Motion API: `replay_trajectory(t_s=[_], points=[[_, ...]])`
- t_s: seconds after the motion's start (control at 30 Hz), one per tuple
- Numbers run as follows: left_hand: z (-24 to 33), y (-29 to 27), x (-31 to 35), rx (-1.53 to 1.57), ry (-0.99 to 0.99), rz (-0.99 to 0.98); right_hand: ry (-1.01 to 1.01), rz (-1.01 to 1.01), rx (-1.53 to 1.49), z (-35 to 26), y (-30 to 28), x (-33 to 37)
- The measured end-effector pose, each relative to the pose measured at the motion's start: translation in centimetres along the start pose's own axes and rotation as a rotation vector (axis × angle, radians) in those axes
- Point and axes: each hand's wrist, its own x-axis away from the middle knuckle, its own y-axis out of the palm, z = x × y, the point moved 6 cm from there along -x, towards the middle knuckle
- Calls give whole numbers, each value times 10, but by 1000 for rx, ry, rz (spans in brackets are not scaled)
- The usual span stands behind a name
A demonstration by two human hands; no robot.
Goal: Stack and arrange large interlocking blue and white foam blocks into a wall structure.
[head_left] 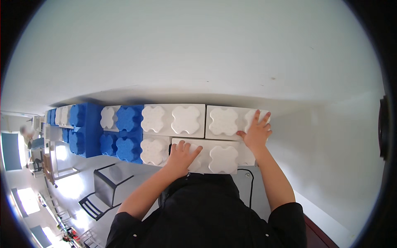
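My left hand (180, 158) lies over the left end of a near white foam building block (205, 149). Its thumb and fingers are apart around a partly covered clover-shaped stud; another stud (223, 160) shows to the right. My right hand (256, 133) is spread over the right end of the far white foam block (241, 138), fingers around its partly hidden stud (250, 118). To the left, a second far white block (173, 134) sits beside it with a narrow gap. Part of a further white block (247, 153) shows past the near block's right end.
Large blue blocks (94, 130) and more white ones continue the row leftward along the pale wall (198, 49). A dark chair (104, 188) stands at the lower left, with another person (29, 134) far beyond. A black cable (252, 188) runs down right of my body.
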Motion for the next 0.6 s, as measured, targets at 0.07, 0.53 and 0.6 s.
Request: replay_trajectory(t_s=[0.07,0.53,0.6], points=[[-5,-2,4,31,10,17,2,12,13,1,0,0],[-7,-3,-2,52,19,-105,22,0,40,0,-7,4],[23,-21,-13,-103,66,29,25,2,34,-1,-6,4]])
